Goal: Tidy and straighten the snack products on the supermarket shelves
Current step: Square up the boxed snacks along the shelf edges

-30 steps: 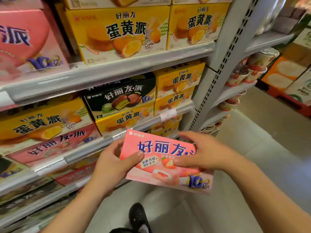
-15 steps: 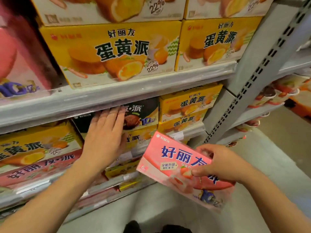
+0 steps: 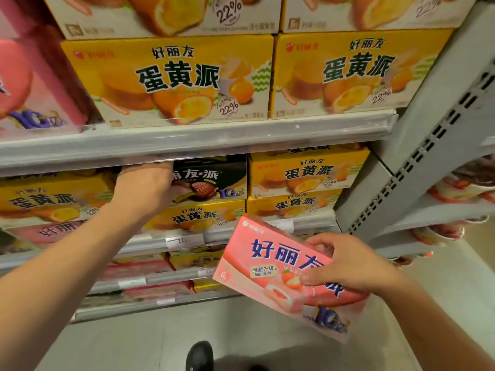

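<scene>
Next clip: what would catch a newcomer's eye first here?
Probably the pink strawberry box, tilted and off the shelf at lower right, gripped by the right hand. Next, the left hand reaching onto the middle shelf at the dark chocolate box. Above, two big yellow boxes fill the upper shelf.

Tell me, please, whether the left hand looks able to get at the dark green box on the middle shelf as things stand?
Probably yes: the left hand already lies on the dark green box, nothing between them.
</scene>
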Motion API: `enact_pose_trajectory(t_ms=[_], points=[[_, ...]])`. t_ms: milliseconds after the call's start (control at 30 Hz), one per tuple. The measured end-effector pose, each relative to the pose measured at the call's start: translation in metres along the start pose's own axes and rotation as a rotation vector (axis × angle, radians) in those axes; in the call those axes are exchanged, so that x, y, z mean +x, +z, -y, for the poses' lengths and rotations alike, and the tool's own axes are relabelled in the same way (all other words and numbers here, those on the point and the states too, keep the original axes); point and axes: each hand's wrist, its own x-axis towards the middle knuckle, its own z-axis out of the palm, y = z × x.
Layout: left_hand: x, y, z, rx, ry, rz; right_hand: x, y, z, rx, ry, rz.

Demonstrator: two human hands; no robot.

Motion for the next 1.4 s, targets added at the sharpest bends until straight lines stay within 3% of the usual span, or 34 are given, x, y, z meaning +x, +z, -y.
enact_pose_trajectory(t_ms=[267, 500, 633, 933, 1100, 1400], points=[[-0.012, -0.013, -0.017, 0.061, -0.032, 0.036, 0.002, -0.011, -0.011, -0.008, -0.053, 0.072], [-0.065, -0.020, -0.028, 0.030, 0.033, -0.036, 0.017, -0.009, 0.006, -0.035, -0.081, 0.144], [-0.111, -0.021, -0.005, -0.018, -0.076, 0.034, 0.034, 0.010, 0.040, -0.075, -0.142, 0.256], [-0.251, -0.031, 0.114, -0.027, -0.434, 0.093, 0.057, 0.116, 0.164, -0.283, -0.396, 0.417], [-0.339, -0.035, 0.204, 0.029, -0.572, 0.110, 0.057, 0.198, 0.240, -0.345, -0.443, 0.486], [-0.436, -0.049, 0.377, 0.091, -0.648, 0.087, 0.046, 0.330, 0.342, -0.117, -0.413, 0.457]])
